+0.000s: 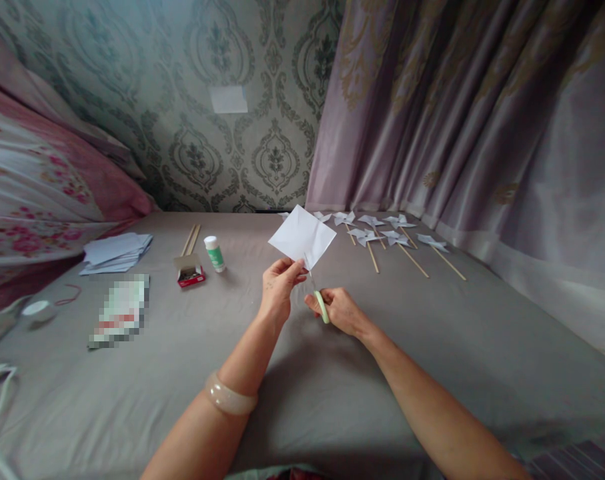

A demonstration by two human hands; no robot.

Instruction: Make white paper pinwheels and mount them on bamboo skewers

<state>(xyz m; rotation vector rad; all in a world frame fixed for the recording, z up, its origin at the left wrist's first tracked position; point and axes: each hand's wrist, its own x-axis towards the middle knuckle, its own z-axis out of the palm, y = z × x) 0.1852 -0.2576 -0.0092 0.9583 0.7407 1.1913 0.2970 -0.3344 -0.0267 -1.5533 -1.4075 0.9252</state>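
"Where do you have the paper?"

"On my feed the paper point(301, 232) is held up over the grey cloth point(407, 340), near the middle of my view, one corner pointing down toward me."

"And the hands?"

"My left hand point(281, 287) pinches the paper by that lower corner, thumb on the near face. My right hand point(339, 310) is curled round the handles of the scissors point(323, 308). The blades reach the same corner, just beside the left fingers. I can't tell from here how far they've cut."

"What's on the left wrist side?"

"There's a pale bangle point(231, 395) on the forearm. Beyond the hand I see a glue bottle point(215, 255) standing upright, then an open red box point(191, 275) with small bits inside, too small for me to make out. Some sticks point(191, 239) lie just behind it. Further left is a paper stack point(116, 253), with a blurred packet point(122, 310) nearer me."

"Right side?"

"I get several white pinwheels point(366, 237) on wooden sticks, lying toward the far edge, near the curtain point(407, 100)."
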